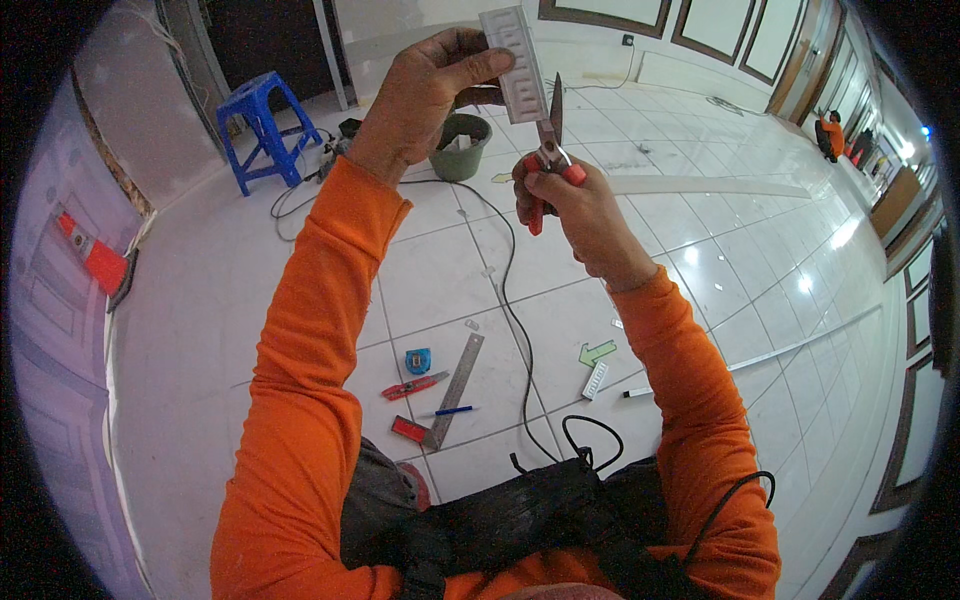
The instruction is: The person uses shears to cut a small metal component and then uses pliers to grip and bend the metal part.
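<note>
My left grip [440,85] pinches the pale ridged strip [519,72] up toward the far edge of the tiled floor [430,285], my right grip [565,195] wraps the red-handled snips [549,153] by its lower end, so I should steady it and square the blades [557,102].
</note>
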The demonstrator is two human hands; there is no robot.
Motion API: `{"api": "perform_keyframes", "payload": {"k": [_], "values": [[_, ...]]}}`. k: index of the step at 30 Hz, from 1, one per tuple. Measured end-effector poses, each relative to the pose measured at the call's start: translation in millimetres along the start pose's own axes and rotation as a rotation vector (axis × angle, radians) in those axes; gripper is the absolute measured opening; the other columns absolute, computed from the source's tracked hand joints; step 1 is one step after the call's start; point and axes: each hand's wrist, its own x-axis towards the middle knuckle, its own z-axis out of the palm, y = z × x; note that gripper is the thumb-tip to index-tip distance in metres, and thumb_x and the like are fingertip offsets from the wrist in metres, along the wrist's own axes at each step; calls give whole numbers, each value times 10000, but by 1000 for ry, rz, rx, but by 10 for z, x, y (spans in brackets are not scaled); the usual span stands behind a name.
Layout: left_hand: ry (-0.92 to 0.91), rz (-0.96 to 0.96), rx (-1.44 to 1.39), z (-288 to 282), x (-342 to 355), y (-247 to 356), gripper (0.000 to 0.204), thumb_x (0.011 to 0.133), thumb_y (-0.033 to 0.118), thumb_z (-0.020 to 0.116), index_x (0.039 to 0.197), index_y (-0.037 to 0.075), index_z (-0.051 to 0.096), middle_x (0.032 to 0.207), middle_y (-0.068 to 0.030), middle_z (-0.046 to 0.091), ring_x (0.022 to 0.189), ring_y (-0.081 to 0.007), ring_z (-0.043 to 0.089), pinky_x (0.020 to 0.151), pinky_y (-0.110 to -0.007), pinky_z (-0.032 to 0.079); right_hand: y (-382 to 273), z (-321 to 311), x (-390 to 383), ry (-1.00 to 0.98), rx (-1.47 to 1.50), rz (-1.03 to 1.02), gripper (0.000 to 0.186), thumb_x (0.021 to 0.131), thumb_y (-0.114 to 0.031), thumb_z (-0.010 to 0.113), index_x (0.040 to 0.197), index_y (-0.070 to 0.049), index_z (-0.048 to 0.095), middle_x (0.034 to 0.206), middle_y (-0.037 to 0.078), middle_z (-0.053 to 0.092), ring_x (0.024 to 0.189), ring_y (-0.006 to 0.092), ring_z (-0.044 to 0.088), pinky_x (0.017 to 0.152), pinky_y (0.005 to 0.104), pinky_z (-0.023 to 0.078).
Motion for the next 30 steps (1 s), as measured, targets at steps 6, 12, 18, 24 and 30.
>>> {"api": "perform_keyframes", "payload": {"k": [6, 12, 18, 24, 30], "values": [[-12, 40, -8, 15, -14, 19, 359, 926, 260, 729, 1157, -1, 643, 1089, -123, 701, 998, -205, 706, 920, -346, 597, 4, 13, 11, 26, -18, 19, 155, 973, -164, 570, 965, -12, 600, 769, 52, 592, 651, 163, 596, 582, 295, 489], [25, 1, -40, 55, -7, 26, 354, 930, 256, 724, 1160, 0, 641, 1087, -120, 699, 1002, -206, 701, 914, -349, 598, 18, 12, 28, 47, -20, 59, 154, 981, -179, 577, 944, -29, 589, 747, 41, 576, 628, 152, 589, 539, 277, 476], [30, 25, 7, 47, -16, 31, 334, 932, 244, 721, 1151, 4, 646, 1068, -110, 698, 988, -195, 703, 910, -343, 599, 0, 36, 2, 33, 38, 22, 161, 971, -195, 603, 937, -38, 590, 732, 33, 571, 620, 152, 589, 564, 279, 484], [-4, 43, 26, 3, -11, 14, 316, 939, 231, 710, 1145, -1, 652, 1076, -112, 699, 1000, -203, 703, 919, -342, 600, -8, 46, 5, 48, 7, 34, 177, 958, -214, 630, 924, -44, 592, 726, 36, 577, 607, 147, 584, 563, 283, 479], [0, 47, -18, 16, -19, -19, 304, 942, 223, 707, 1157, 14, 654, 1075, -101, 705, 1000, -194, 702, 914, -339, 604, -5, 61, -1, 69, -43, 68, 197, 951, -227, 649, 894, -50, 583, 711, 21, 563, 594, 136, 572, 523, 279, 463]]}}
